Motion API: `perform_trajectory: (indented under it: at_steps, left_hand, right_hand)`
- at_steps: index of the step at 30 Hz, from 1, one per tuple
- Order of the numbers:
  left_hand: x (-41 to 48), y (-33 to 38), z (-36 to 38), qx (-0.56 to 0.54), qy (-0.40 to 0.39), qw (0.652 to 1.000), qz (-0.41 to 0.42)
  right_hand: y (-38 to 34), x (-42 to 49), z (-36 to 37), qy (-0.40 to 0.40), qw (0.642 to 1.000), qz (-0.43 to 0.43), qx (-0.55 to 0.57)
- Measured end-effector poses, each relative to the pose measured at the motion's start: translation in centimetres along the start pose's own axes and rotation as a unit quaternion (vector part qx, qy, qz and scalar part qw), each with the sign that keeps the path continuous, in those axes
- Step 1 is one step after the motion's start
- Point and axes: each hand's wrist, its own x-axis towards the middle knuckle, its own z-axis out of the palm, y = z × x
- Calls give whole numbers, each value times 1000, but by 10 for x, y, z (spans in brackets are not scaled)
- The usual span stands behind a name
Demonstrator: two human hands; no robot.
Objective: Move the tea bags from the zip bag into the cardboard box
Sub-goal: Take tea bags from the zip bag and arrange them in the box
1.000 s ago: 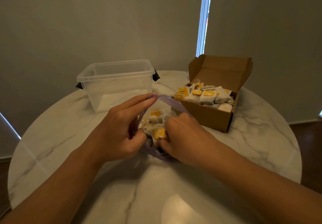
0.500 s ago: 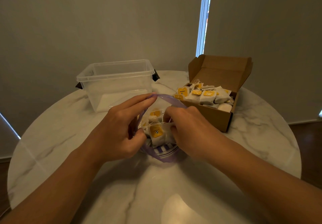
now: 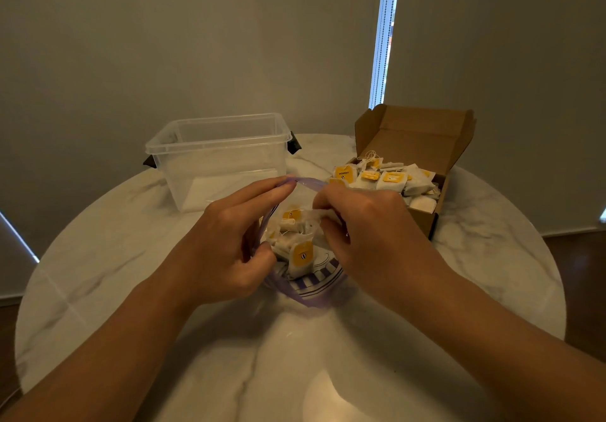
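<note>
A clear zip bag (image 3: 310,293) with a purple rim stands open in the middle of the round marble table (image 3: 131,257). White tea bags with yellow tags (image 3: 300,256) fill it. My left hand (image 3: 226,241) pinches the bag's left rim and holds the mouth open. My right hand (image 3: 367,234) reaches into the mouth from the right, its fingers curled around tea bags near the top. The open cardboard box (image 3: 423,216) stands just behind my right hand, heaped with several tea bags (image 3: 387,178).
An empty clear plastic tub (image 3: 219,155) with black latches sits at the back left of the table. Grey blinds hang close behind the table, with a bright gap between them. Dark floor shows past the table's right edge.
My right hand has risen from deep in the bag toward its upper right rim, pulling tea bags along. More of the bag's striped front shows. My left hand has stayed put.
</note>
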Motion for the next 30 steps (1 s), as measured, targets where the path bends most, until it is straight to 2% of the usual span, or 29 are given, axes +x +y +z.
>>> perform_trajectory:
  at_steps: [3,7,9,13,16,20,25,27,30]
  left_hand:
    - [0,-1,0,6,1,1000,4]
    - [0,-2,-1,6,2,1000,1]
    - [1,-1,0,6,-2,1000,1]
    - [1,0,0,8,1,1000,2]
    - [0,0,0,5,4,1000,1]
    - [1,2,1,8,3,1000,1]
    - [1,1,0,4,5,1000,-1]
    - [2,3,0,2,6,1000,2]
    - [2,3,-1,3,7,1000,2]
  right_hand:
    - [1,-2,3,-12,1000,-9,-15]
    - [7,-1,-1,100,994,-43,24]
    - [9,1,-3,121,991,-42,27]
    - [8,2,-4,119,992,-43,29]
    - [6,2,7,109,992,-59,-17]
    - [3,0,26,6,994,-53,-96]
    - [0,6,32,-107,993,20,-43]
    - [0,7,26,-124,992,23,3]
    - [4,8,18,-109,993,19,32]
